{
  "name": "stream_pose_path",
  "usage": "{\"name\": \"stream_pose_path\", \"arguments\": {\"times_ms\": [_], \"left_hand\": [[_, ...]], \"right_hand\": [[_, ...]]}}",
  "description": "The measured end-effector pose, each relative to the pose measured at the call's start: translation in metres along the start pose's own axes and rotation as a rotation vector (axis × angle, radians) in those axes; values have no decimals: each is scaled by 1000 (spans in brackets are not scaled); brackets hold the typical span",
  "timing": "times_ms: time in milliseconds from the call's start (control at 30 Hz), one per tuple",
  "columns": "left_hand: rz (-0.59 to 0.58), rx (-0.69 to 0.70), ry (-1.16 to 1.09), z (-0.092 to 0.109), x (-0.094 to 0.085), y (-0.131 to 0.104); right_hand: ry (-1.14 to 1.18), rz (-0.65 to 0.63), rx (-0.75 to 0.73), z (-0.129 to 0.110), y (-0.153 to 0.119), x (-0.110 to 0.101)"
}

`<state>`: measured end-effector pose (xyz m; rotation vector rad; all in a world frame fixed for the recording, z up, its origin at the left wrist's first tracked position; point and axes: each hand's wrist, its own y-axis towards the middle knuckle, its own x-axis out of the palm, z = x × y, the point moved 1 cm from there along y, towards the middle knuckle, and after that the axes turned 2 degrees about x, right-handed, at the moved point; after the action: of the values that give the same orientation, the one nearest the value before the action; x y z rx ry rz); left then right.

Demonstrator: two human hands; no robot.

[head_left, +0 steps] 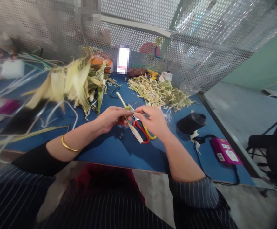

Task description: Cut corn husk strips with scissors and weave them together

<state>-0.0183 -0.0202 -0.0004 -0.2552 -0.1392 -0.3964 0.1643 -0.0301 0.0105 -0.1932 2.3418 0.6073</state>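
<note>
My left hand (116, 118) is closed in a pinch on a folded corn husk strip (135, 133). One pale end of the strip points up and away, and the other hangs down towards me. At the middle of the strip, the fingertips of my right hand (150, 119) meet the left ones, pressed together. Whatever lies between the right fingertips is too small to make out. Scissors (142, 132) with a red and a yellow handle loop lie on the blue table under my hands, partly covered by the husk and the right hand.
Dried corn husks (74, 82) are heaped at the back left, and husk scraps (159, 90) at the back right. White thread (168, 117) lies beside my right hand. Further right are a black cylinder (191, 122) and a magenta power strip (225, 151) with its cable. A perforated metal panel (138, 30) borders the back.
</note>
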Motion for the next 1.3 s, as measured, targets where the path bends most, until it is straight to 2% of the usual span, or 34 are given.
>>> {"name": "stream_pose_path", "arguments": {"times_ms": [67,167,300,533,767,900,933,1033,1067,1100,1133,1200,1233,1267,1300], "left_hand": [[-4,-22,22,1,-1,0],[-31,-43,60,0,0,1],[-9,-46,76,-1,0,1],[-80,-62,101,-4,-3,4],[-133,-82,93,-5,-4,4],[-43,-79,31,-3,-5,5],[-1,-68,-10,-3,-6,6],[130,-22,-149,-2,-13,11],[164,-9,-186,-2,-15,13],[189,-2,-213,-2,-17,14],[206,-1,-231,-2,-18,15],[220,-10,-248,-3,-19,16],[218,-19,-248,-4,-18,16],[209,-29,-245,-4,-17,16],[195,-38,-240,-5,-15,15]], "right_hand": [[-146,9,-65,1,0,0],[-232,88,-35,5,1,2],[-263,115,9,10,1,6],[-356,229,-3,11,-2,11],[-396,281,-7,12,-3,13],[-186,230,49,22,3,8],[-146,273,65,22,3,4],[-148,524,78,13,-1,-9],[-126,551,78,7,-4,-13],[-43,476,83,2,-6,-16],[78,293,104,-3,-7,-18],[297,-263,118,-9,-8,-18],[373,-428,109,-9,-7,-19],[430,-456,79,-7,-5,-21],[474,-276,30,-3,-2,-25]]}}
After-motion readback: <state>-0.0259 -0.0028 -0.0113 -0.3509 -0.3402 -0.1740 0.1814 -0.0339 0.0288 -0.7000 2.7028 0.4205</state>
